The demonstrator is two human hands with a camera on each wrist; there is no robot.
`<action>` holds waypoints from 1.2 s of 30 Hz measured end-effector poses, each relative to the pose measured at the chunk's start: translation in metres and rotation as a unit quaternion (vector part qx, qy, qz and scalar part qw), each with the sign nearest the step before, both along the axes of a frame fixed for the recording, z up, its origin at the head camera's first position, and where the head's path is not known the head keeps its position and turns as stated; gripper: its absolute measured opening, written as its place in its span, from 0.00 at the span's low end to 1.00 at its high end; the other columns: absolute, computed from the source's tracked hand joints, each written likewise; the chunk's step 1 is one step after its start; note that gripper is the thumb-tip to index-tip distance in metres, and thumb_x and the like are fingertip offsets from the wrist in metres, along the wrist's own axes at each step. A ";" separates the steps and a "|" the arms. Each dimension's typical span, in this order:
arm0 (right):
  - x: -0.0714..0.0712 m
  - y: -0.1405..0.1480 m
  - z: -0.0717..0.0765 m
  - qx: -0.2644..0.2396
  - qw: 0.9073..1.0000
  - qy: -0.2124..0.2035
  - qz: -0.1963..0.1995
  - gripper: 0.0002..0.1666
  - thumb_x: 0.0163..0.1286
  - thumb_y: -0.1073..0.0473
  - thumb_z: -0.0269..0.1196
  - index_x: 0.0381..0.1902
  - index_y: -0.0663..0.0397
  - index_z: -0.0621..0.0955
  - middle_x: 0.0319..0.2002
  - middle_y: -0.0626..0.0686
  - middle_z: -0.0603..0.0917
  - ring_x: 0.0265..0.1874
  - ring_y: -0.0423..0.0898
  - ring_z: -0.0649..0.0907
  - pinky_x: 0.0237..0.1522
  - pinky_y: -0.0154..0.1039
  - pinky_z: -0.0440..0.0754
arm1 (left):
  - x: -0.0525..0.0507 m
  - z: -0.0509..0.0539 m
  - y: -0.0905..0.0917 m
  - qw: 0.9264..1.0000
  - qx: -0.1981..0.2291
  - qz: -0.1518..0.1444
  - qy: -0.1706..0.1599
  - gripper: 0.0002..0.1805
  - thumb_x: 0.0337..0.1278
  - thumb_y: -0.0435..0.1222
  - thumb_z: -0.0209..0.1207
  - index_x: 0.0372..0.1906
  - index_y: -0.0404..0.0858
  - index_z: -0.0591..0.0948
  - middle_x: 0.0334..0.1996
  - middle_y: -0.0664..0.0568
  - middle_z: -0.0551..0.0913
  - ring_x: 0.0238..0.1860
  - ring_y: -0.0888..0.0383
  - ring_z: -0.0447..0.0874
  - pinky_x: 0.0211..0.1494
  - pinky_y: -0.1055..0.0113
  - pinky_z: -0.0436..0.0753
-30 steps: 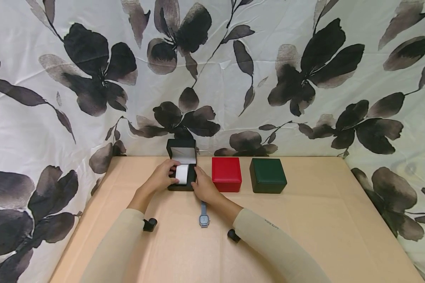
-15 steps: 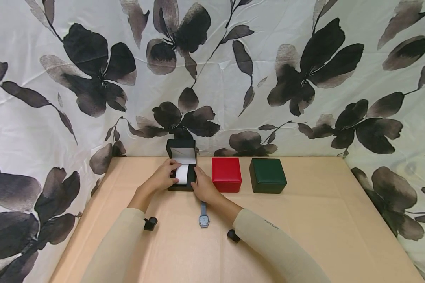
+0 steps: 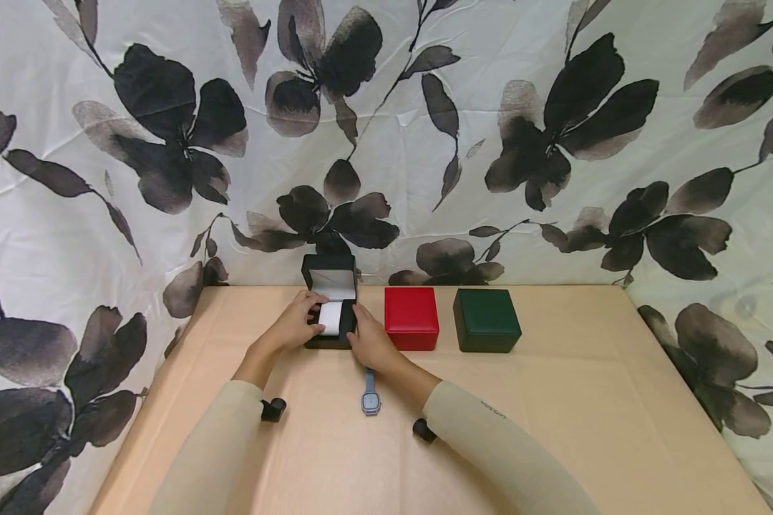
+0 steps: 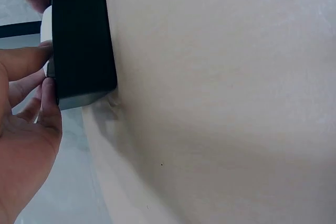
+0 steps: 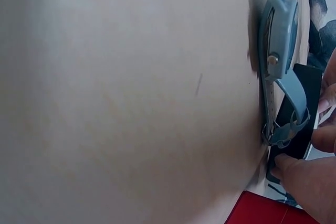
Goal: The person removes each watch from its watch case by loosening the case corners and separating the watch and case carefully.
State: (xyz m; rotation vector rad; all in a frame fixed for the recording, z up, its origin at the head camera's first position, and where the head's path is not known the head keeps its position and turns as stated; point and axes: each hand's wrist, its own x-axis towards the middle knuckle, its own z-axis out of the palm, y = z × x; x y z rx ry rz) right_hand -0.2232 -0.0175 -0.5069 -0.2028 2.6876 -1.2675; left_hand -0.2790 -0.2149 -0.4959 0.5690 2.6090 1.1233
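A black watch box (image 3: 331,343) stands with its lid (image 3: 328,268) up at the back of the table. A white watch cushion (image 3: 331,319) sits in its base. My left hand (image 3: 291,322) pinches the cushion's left side, its thumb and forefinger at the edge; in the left wrist view other fingertips touch the box's side wall. With my right hand (image 3: 372,340) I grip the box's right wall. In front of the box lies a light blue watch (image 3: 370,402), its buckled strap partly behind the right hand; the right wrist view shows it on its side.
Right of the black box are a closed red box (image 3: 411,318) and a closed dark green box (image 3: 487,320). A light wood-coloured table (image 3: 554,429) ends at a floral fabric backdrop (image 3: 425,143). Each forearm carries a small black wrist camera (image 3: 273,410).
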 end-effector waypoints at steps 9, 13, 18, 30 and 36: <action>0.007 -0.001 0.009 -0.026 0.999 0.024 -0.006 0.38 0.78 0.63 0.57 0.79 0.66 0.58 0.80 0.64 0.58 0.79 0.58 0.63 0.78 0.53 0.64 | 0.002 0.003 -0.003 1.000 0.019 0.009 0.010 0.34 0.57 0.26 0.69 0.69 0.27 0.71 0.63 0.34 0.71 0.63 0.38 0.75 0.68 0.46 0.80; 0.010 0.003 0.020 -0.038 0.998 0.059 0.002 0.38 0.77 0.63 0.58 0.79 0.67 0.59 0.79 0.65 0.60 0.78 0.58 0.65 0.78 0.53 0.64 | 0.005 0.006 -0.005 0.999 0.044 0.025 0.000 0.36 0.57 0.27 0.69 0.70 0.27 0.70 0.64 0.34 0.72 0.63 0.39 0.77 0.69 0.47 0.80; 0.019 0.013 0.041 -0.077 0.995 0.070 0.010 0.40 0.76 0.62 0.61 0.80 0.63 0.58 0.79 0.60 0.63 0.76 0.56 0.70 0.74 0.51 0.72 | 0.011 0.013 -0.005 0.998 0.062 0.030 -0.003 0.37 0.58 0.28 0.69 0.72 0.26 0.68 0.66 0.32 0.72 0.63 0.37 0.77 0.69 0.45 0.79; 0.034 0.063 0.064 -0.112 0.992 0.060 0.004 0.43 0.72 0.59 0.67 0.79 0.53 0.63 0.77 0.55 0.69 0.74 0.55 0.73 0.68 0.49 0.76 | 0.029 0.033 0.011 0.996 0.088 0.018 0.021 0.42 0.56 0.31 0.73 0.74 0.29 0.67 0.67 0.33 0.74 0.65 0.38 0.78 0.70 0.46 0.79; 0.034 0.091 0.065 -0.064 0.995 0.073 0.002 0.46 0.67 0.58 0.72 0.78 0.51 0.65 0.73 0.55 0.72 0.71 0.57 0.74 0.64 0.53 0.82 | 0.040 0.037 0.022 0.994 0.103 0.013 0.022 0.44 0.54 0.34 0.75 0.75 0.31 0.67 0.68 0.36 0.75 0.65 0.41 0.79 0.71 0.48 0.78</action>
